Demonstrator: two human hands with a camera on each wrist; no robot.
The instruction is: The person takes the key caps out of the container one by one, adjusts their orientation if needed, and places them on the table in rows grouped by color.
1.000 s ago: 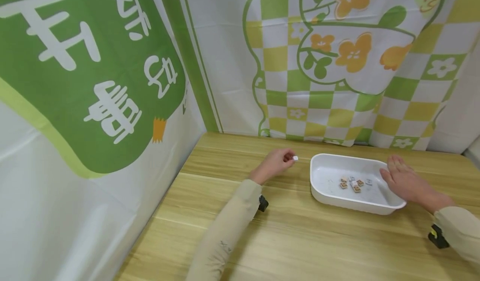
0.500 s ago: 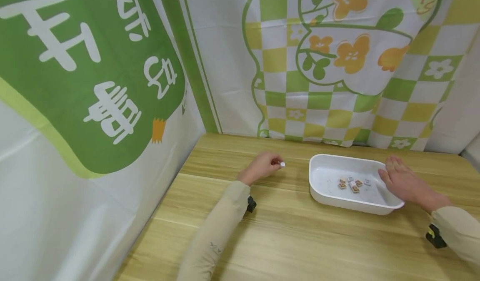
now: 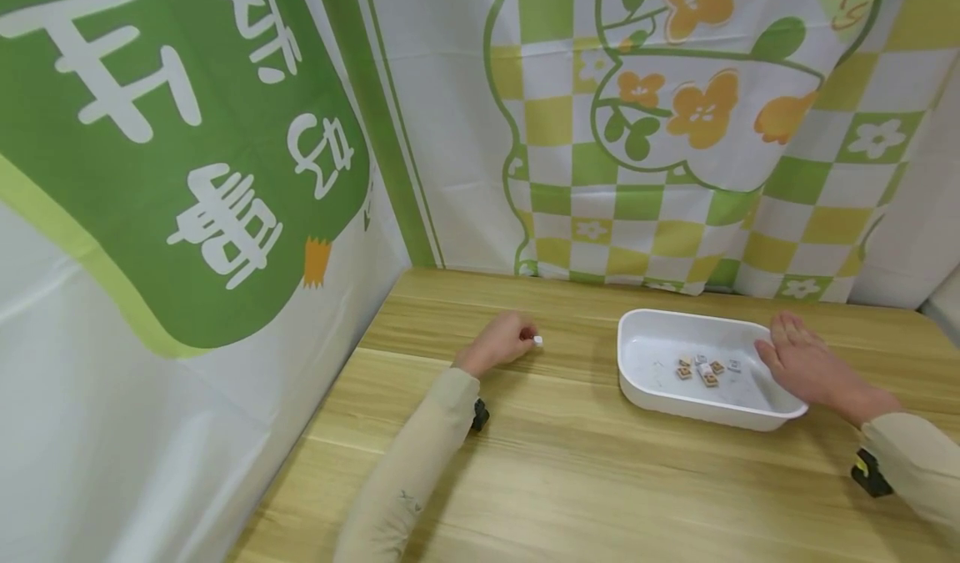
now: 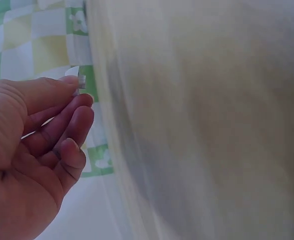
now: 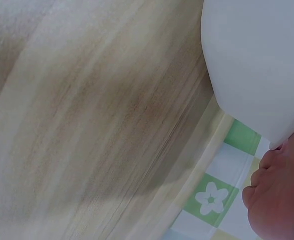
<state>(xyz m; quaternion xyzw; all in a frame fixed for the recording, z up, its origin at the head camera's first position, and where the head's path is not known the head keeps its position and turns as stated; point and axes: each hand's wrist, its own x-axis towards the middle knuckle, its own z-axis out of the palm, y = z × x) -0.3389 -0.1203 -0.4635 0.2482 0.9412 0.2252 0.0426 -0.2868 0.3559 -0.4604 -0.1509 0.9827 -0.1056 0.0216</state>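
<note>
Markings on the small tiles [image 3: 706,369] in the white tray [image 3: 637,388], too small to read.

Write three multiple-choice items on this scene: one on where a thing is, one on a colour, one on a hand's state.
1. Where does the white tray stand?
A. on the wooden table
B. on the floor
C. in the left hand

2. What colour is the small piece at the left hand's fingertips?
A. red
B. white
C. black

3. How is the right hand?
A. clenched in a fist
B. lifted high above the table
C. fingers laid flat on the tray's right rim

Key: 1 A, the tray sits on the table. 2 B, the piece shows white in the head view. 3 C, the fingers lie straight over the rim.
</note>
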